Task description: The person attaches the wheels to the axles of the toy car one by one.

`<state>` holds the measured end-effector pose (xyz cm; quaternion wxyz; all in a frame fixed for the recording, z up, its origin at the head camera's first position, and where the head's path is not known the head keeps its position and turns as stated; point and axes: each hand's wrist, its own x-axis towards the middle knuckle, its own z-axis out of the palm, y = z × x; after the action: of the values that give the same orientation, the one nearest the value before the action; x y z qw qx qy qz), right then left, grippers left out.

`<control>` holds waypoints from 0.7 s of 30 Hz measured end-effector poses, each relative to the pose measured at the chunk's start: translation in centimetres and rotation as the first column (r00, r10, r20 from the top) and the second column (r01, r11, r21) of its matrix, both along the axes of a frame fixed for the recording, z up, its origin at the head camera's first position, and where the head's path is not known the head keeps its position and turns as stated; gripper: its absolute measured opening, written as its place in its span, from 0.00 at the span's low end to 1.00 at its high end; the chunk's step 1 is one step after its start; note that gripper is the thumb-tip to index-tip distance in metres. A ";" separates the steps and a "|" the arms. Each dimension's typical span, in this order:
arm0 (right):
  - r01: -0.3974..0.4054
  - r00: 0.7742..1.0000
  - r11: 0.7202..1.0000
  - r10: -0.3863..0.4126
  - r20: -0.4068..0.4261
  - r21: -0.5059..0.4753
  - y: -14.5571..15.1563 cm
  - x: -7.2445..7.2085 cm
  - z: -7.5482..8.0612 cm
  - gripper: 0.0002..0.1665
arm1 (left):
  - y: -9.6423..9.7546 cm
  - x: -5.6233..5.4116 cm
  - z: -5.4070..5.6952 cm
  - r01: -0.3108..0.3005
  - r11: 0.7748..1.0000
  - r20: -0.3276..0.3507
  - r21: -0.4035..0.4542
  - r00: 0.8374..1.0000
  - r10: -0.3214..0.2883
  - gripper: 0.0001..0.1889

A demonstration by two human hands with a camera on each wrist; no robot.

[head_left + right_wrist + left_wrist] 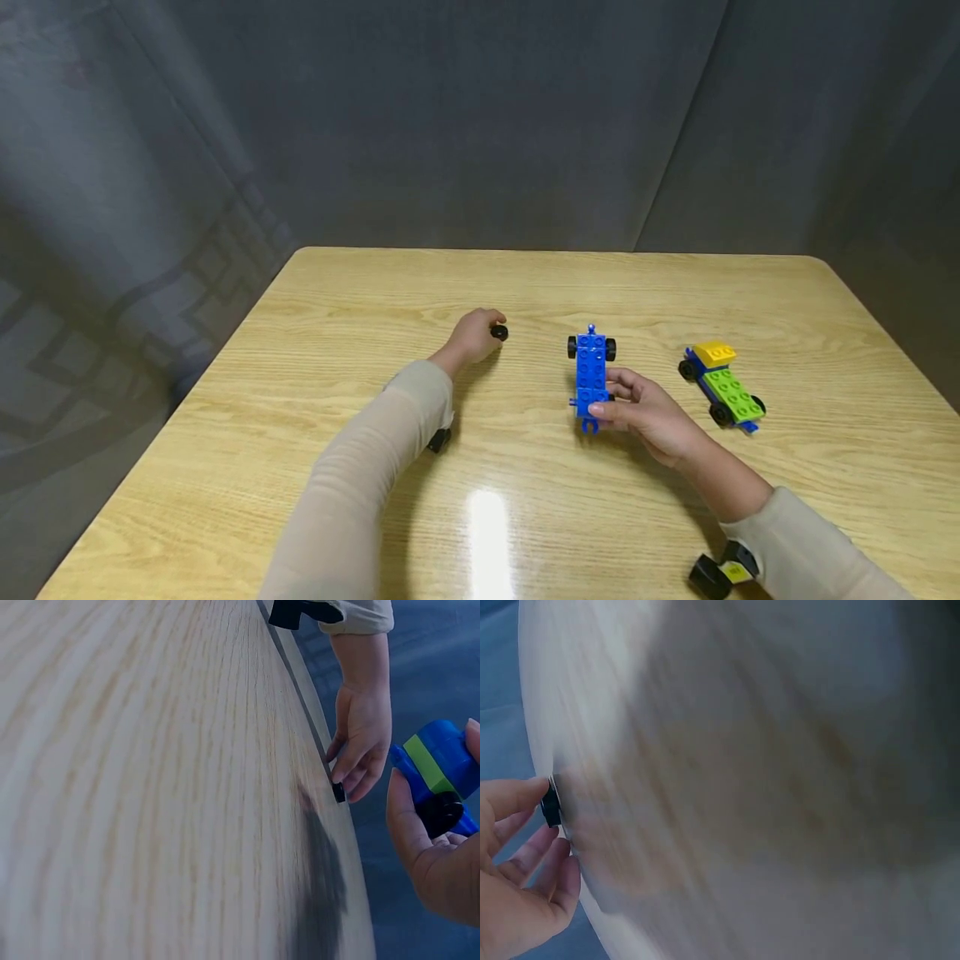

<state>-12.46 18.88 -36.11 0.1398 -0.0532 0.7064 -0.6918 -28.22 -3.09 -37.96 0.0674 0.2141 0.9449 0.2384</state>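
My left hand (474,335) pinches a small black toy wheel (499,332) between its fingertips; the left wrist view shows this wheel (550,804) low over the table. In my right hand (651,418) is a blue brick-built toy car (591,367), gripped by its near end between thumb and fingers. Two black wheels flank its far end. A bare blue axle stub sticks out at the near left, and a wheel at the near right is partly hidden by the fingers. The right wrist view shows a green layer (426,763) on the car and a black wheel (441,814).
A second toy car (726,385), with green and yellow bricks and black wheels, stands on the wooden table (360,308) right of my right hand. Black wrist cameras hang under both sleeves. Grey cloth (465,125) hangs behind the table.
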 end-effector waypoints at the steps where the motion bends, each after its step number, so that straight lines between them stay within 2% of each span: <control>1: -0.004 1.000 1.000 0.004 -0.002 -0.003 0.0 0.0 0.0 0.39 | 0.0 0.0 0.0 0.006 1.000 -0.013 -0.022 1.000 -0.006 0.20; 7: -0.036 0.999 0.999 0.036 -0.001 -0.037 0.0 0.0 -0.1 0.38 | 0.2 0.0 0.0 0.012 0.993 -0.034 -0.113 0.999 -0.016 0.17; 15: -0.051 0.999 0.996 0.050 -0.013 -0.077 0.0 0.0 -0.1 0.36 | -0.3 -0.1 -0.2 -0.014 0.996 0.035 -0.086 0.999 0.017 0.14; 21: -0.046 0.999 0.994 0.045 -0.016 -0.098 -0.1 -0.3 -0.2 0.37 | -0.8 0.4 0.1 -0.005 0.999 0.061 -0.039 0.998 0.008 0.16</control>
<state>-12.75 18.81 -36.28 0.1478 -0.0809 0.6712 -0.7219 -27.83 -3.91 -37.90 0.0998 0.2022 0.9475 0.2265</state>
